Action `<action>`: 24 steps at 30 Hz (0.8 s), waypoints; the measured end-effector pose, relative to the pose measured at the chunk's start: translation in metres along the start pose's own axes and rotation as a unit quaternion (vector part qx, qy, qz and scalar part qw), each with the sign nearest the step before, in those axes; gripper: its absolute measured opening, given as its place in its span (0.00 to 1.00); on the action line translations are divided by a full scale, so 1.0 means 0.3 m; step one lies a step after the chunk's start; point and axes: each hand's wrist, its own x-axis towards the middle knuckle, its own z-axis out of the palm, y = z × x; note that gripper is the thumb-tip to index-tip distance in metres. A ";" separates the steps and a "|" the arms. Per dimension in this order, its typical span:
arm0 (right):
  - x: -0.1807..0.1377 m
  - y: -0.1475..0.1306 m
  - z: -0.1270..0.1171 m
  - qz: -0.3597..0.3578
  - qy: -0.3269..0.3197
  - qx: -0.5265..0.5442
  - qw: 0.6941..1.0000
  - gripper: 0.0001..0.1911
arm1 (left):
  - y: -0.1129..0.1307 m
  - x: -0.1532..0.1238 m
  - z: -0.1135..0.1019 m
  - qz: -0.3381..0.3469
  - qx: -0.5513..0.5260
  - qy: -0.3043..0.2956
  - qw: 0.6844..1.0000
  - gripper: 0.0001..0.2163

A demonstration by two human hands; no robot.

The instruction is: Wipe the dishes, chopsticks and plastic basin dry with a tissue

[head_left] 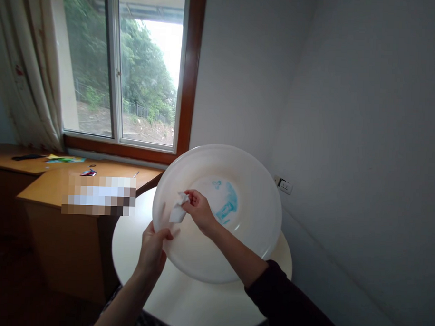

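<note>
A large white plastic basin (252, 202) is tilted up toward me over a round white table (129, 245). A blue printed mark shows on its inside bottom. My left hand (153, 248) grips the basin's lower left rim, thumb over the edge. My right hand (198, 209) reaches inside the basin and pinches a small white wipe (178, 210), pressed against the inner wall left of the blue mark.
A wooden desk (52, 186) stands to the left under a window (124, 69), with a curtain at the far left and small items on top. A wall socket (284, 185) sits on the grey wall right of the basin.
</note>
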 end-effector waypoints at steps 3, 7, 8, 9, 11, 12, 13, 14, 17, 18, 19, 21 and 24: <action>-0.024 0.021 0.044 -0.033 -0.006 -0.018 0.999 0.08 | -0.007 0.003 0.005 -0.005 -0.002 -0.004 1.000 0.20; -0.098 0.047 0.079 -0.035 -0.019 -0.063 0.997 0.08 | -0.002 0.016 -0.007 0.006 -0.005 -0.010 1.000 0.15; -0.120 0.050 0.079 -0.039 -0.028 -0.091 0.995 0.08 | 0.001 0.019 -0.011 0.013 -0.005 -0.011 1.000 0.14; -0.142 0.053 0.076 -0.052 -0.038 -0.129 0.990 0.08 | 0.004 0.023 -0.016 0.022 -0.005 -0.009 1.000 0.14; -0.184 0.056 0.064 -0.093 -0.054 -0.219 0.970 0.06 | 0.008 0.028 -0.023 0.038 -0.007 -0.002 0.999 0.14; -0.203 0.058 0.056 -0.115 -0.064 -0.265 0.955 0.06 | 0.009 0.030 -0.026 0.045 -0.010 0.005 0.999 0.16; -0.221 0.062 0.047 -0.135 -0.076 -0.308 0.939 0.07 | 0.010 0.032 -0.027 0.051 -0.011 0.013 0.999 0.19; -0.237 0.068 0.036 -0.153 -0.092 -0.348 0.921 0.08 | 0.011 0.033 -0.028 0.056 -0.010 0.021 0.998 0.22; -0.277 0.095 -0.007 -0.192 -0.135 -0.450 0.862 0.14 | 0.018 0.036 -0.034 0.068 0.000 0.047 0.997 0.27; -0.288 0.105 -0.028 -0.200 -0.144 -0.476 0.844 0.15 | 0.023 0.038 -0.038 0.073 0.004 0.055 0.996 0.27; -0.298 0.115 -0.052 -0.205 -0.150 -0.501 0.827 0.15 | 0.029 0.040 -0.042 0.080 0.006 0.059 0.995 0.27; -0.313 0.128 -0.112 -0.212 -0.159 -0.551 0.791 0.13 | 0.043 0.044 -0.052 0.100 0.009 0.060 0.993 0.27; -0.314 0.121 -0.227 -0.234 -0.163 -0.622 0.729 0.12 | 0.060 0.049 -0.065 0.125 0.014 0.066 0.990 0.27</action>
